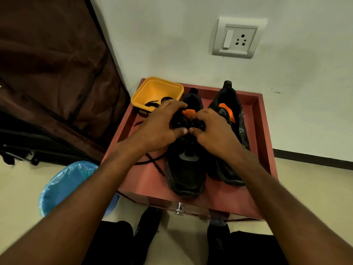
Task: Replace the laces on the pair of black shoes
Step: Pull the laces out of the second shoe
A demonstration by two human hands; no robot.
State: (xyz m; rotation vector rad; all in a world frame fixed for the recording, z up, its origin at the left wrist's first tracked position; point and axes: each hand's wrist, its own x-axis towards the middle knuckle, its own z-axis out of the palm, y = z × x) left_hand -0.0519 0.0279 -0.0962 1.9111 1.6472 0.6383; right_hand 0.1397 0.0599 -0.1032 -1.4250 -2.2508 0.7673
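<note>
Two black shoes stand side by side on a low red counter (254, 131) against the white wall, toes pointing near. Both hands work at the tongue area of the left shoe (186, 169): the left hand (160, 127) curls over its left side, the right hand (214, 131) over its right, thumbs almost touching as they pinch something dark there — whether lace or tongue cannot be told. The right shoe (234, 119) sits just beside it, its orange lining showing. A loose black lace (152, 162) lies crossed on the counter left of the held shoe. At the far left corner a yellow tub (158, 88) holds more black laces (152, 103). A blue-lined bin (66, 184) stands on the floor to the left.
</note>
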